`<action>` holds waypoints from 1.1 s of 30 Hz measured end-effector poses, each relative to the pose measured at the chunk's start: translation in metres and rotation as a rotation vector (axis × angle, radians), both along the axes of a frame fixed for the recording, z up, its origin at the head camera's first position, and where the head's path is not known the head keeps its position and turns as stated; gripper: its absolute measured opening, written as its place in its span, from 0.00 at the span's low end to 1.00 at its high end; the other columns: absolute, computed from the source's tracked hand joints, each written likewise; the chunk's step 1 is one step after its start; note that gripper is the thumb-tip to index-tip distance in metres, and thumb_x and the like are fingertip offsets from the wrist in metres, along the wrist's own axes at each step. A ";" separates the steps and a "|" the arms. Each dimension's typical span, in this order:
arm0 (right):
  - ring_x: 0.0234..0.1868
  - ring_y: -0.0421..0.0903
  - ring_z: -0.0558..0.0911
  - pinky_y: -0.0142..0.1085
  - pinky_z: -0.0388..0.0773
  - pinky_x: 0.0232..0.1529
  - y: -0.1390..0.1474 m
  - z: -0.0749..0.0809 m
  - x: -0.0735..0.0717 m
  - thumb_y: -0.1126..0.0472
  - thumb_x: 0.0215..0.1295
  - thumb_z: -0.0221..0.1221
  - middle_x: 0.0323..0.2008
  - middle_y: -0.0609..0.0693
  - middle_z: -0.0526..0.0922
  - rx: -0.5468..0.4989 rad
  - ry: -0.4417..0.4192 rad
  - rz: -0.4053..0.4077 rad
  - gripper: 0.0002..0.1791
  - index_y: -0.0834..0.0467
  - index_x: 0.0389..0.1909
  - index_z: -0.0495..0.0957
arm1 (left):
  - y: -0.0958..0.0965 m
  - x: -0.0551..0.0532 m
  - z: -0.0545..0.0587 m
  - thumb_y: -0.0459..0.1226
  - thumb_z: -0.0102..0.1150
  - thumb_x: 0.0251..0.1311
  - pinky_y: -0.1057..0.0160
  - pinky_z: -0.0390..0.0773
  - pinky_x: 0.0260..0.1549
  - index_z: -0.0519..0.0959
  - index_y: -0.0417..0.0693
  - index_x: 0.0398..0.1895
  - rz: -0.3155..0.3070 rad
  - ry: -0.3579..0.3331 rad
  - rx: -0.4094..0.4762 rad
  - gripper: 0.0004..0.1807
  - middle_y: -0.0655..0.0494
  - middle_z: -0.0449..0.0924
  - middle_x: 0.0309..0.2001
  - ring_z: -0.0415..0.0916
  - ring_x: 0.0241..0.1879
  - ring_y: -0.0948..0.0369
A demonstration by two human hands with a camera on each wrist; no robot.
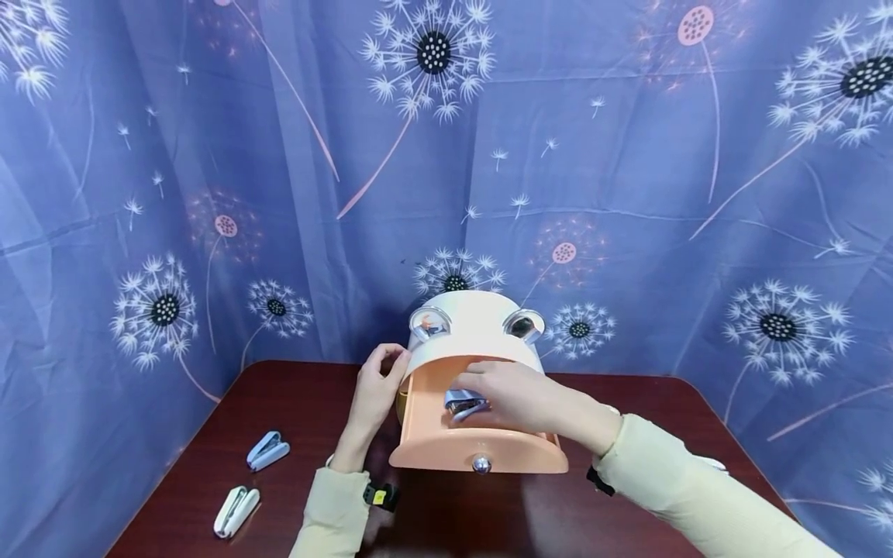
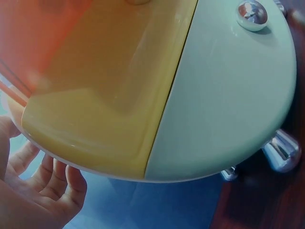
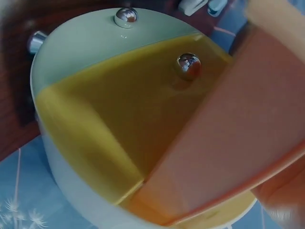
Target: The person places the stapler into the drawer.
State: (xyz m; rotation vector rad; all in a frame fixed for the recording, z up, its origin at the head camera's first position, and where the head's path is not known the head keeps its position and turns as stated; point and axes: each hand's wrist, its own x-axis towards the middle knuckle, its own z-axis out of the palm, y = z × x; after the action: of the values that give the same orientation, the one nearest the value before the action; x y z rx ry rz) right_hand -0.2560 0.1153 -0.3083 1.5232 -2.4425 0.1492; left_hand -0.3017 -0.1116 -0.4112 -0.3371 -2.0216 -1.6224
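Observation:
A small rounded drawer cabinet (image 1: 481, 318) with a white shell stands on the table. Its top peach drawer (image 1: 446, 457) is pulled out. Inside that drawer my right hand (image 1: 523, 397) holds a blue stapler (image 1: 463, 403), whose far part is covered by the fingers. My left hand (image 1: 372, 397) grips the cabinet's left front edge, with bent fingertips along the outer side in the left wrist view. Below the peach drawer, a yellow drawer (image 2: 105, 95) and a pale green drawer (image 2: 224, 100) are closed. In the right wrist view the peach drawer (image 3: 248, 114) hides the stapler.
On the table's left side lie a light blue stapler (image 1: 267, 451) and a white stapler (image 1: 237, 511). A white object (image 1: 710, 463) shows partly behind the right sleeve. A blue dandelion-print curtain (image 1: 558, 155) hangs behind the dark red table (image 1: 314, 395).

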 end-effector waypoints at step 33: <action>0.47 0.39 0.68 0.33 0.67 0.46 -0.012 -0.005 -0.007 0.45 0.59 0.51 0.49 0.45 0.69 0.101 -0.151 0.020 0.31 0.53 0.61 0.59 | 0.008 0.025 0.026 0.37 0.54 0.57 0.67 0.68 0.29 0.75 0.39 0.37 0.023 0.014 -0.013 0.09 0.49 0.74 0.33 0.70 0.30 0.57</action>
State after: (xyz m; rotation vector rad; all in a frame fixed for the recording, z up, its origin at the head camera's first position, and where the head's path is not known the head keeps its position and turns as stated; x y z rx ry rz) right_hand -0.2629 0.1034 -0.3129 1.6348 -2.5881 0.1525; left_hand -0.2769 -0.1033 -0.3856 -0.3274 -2.0189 -1.5893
